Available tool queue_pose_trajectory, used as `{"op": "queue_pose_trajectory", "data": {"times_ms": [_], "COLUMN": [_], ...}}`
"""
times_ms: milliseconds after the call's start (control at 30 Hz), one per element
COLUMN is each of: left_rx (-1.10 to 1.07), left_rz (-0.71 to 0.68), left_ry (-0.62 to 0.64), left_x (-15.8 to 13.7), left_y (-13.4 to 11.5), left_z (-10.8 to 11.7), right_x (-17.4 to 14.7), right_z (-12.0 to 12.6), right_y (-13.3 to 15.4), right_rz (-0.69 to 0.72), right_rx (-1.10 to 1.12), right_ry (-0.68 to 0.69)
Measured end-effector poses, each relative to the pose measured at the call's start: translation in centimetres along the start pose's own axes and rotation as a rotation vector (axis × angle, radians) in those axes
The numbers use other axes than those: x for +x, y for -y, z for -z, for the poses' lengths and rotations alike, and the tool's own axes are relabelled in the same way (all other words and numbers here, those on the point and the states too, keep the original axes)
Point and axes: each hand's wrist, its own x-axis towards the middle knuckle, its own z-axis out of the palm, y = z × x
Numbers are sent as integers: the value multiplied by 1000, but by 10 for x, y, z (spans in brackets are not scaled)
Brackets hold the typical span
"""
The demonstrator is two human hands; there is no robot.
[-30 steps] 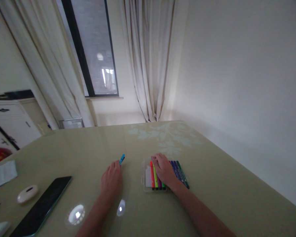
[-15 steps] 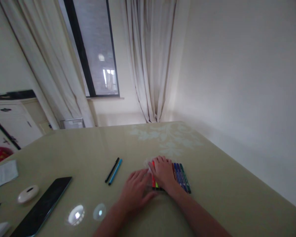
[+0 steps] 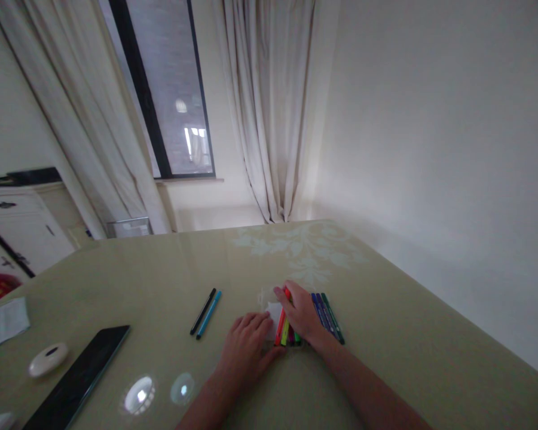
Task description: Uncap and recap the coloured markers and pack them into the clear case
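Loosely spread, the left hand (image 3: 245, 345) touches a clear case (image 3: 267, 294) while the right hand (image 3: 302, 312) pinches a red marker (image 3: 280, 326).

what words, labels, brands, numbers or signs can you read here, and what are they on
None can be read.
Pens: any print is too small and blurred.
Frame by the curtain: faint marks, too blurred.
Sheet at the left edge: nothing legible.
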Motion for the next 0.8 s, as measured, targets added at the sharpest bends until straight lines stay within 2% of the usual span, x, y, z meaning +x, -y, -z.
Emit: {"op": "queue_pose_trajectory", "data": {"times_ms": [133, 200, 333, 433, 500, 567, 633, 700, 800], "left_rx": [14, 15, 67, 150, 192, 226, 269, 287, 312], "left_rz": [-30, -84, -111, -80, -2, 148, 302, 399, 457], "left_ry": [-53, -123, -231, -209, -183, -170, -146, -115, -82], "left_x": [0, 0, 2, 5, 7, 8, 8, 7, 4], "left_y": [6, 8, 7, 9, 19, 35, 53, 68, 77], "left_z": [-4, -6, -10, -13, -11, -6, 4, 14, 25], "right_x": [2, 0, -15, -20, -17, -10, -3, 2, 2], "right_z": [9, 10, 2, -5, -3, 3, 10, 14, 13], "right_y": [3, 9, 29, 37, 31, 16, -1, -14, -20], "right_rz": [-108, -124, -97, -71, -75, -73, -18, 9, 35], "right_rx": [128, 167, 242, 321, 323, 219, 2, -187, -391], "right_ry": [-182, -213, -74, 60, 53, -25, -43, 20, 152]}}
